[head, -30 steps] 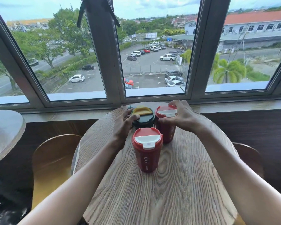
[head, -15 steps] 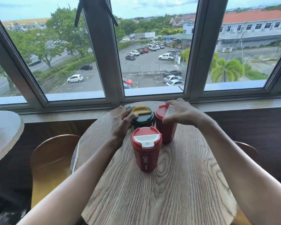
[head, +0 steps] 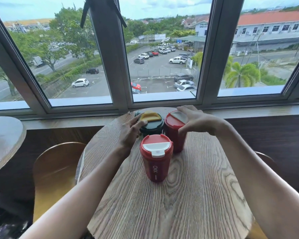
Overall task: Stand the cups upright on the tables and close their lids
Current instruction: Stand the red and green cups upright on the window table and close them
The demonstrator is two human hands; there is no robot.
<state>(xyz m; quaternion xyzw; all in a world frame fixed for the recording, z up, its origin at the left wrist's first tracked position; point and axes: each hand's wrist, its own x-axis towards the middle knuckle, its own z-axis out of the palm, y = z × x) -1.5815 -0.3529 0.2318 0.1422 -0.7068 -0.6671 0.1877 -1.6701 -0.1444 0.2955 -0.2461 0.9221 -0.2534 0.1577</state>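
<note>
Three cups stand upright on the round wooden table [head: 188, 195]. The nearest is a red cup [head: 156, 161] with a white flap lying flat on its lid, untouched. Behind it on the left is a dark green cup [head: 152, 125] with a yellow flap; my left hand [head: 130, 130] grips its side, thumb on the lid's rim. To the back right stands a second red cup [head: 174, 130]. My right hand [head: 196, 120] curls over its top, fingers on the white flap, thumb down its side.
A second wooden table [head: 3, 137] sits at the far left. Curved wooden chair backs [head: 57, 163] stand left and right of my table. The window sill [head: 248, 112] and glass rise directly behind the cups.
My right hand has shifted on the back red cup's lid, and its white flap now lies at a different angle. My left hand stays on the green cup.
</note>
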